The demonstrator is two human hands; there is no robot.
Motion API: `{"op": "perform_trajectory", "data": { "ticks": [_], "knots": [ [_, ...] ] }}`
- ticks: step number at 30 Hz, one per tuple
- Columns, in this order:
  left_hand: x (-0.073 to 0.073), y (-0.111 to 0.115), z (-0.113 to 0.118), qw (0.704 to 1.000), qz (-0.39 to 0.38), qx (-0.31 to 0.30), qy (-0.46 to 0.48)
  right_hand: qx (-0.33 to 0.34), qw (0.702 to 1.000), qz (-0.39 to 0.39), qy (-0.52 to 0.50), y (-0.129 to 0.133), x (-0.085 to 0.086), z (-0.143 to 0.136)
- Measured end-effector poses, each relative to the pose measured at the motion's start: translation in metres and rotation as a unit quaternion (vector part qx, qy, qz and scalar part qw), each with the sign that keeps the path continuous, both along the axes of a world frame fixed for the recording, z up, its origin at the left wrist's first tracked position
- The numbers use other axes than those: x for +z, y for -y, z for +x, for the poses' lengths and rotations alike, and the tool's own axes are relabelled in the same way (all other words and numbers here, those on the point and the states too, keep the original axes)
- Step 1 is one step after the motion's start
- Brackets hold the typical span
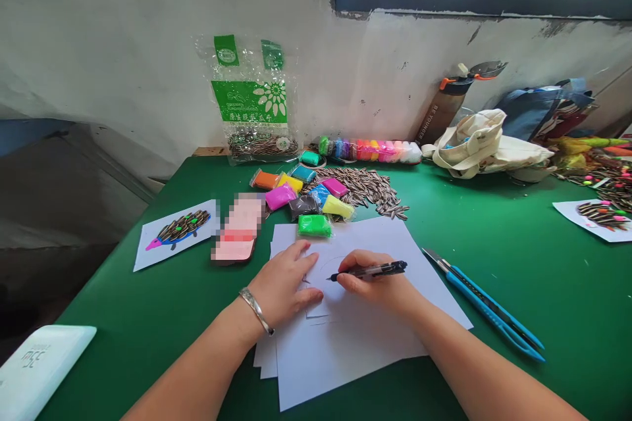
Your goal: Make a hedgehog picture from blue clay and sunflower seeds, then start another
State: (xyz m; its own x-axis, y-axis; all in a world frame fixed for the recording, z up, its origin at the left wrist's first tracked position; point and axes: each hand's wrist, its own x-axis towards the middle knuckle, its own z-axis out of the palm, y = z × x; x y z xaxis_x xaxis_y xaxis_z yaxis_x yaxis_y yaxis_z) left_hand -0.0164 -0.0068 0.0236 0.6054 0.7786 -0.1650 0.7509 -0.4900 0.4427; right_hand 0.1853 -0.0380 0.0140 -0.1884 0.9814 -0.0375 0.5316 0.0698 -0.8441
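Observation:
My right hand (370,276) grips a black pen (380,269), its tip resting at a small sheet of white paper (328,253) that bears a faint curved line. Flat on the left side of that sheet lies my left hand (286,283), fingers spread and a silver bangle at the wrist. Beneath both hands are larger white sheets (345,355), overlapping unevenly. Just beyond my left fingertips sits a green packet of modelling clay (315,225), touching the paper's far edge.
Several clay packets (280,197) and a heap of sunflower seeds (370,187) lie behind the paper. A blue utility knife (488,306) is at right, blade exposed. Leftward are a pixelated pink object (239,230) and a seed hedgehog picture (178,233). A seed bag (254,105) leans on the wall.

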Motion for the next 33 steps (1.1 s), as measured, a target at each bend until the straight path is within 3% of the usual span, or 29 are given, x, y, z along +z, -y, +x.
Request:
{"op": "perform_trajectory", "data": {
  "ticks": [13,19,33],
  "knots": [
    [0.001,0.001,0.0,1.0,-0.004,0.007,0.002,0.024,0.998,0.025,0.05,-0.002,-0.006,-0.002],
    [0.001,0.0,0.001,1.0,-0.006,0.007,-0.006,0.042,0.998,0.029,0.022,-0.001,-0.006,0.002],
    [0.002,0.0,0.003,1.0,-0.006,0.011,-0.022,0.006,0.993,-0.103,-0.064,-0.004,0.003,0.026]
  ]
}}
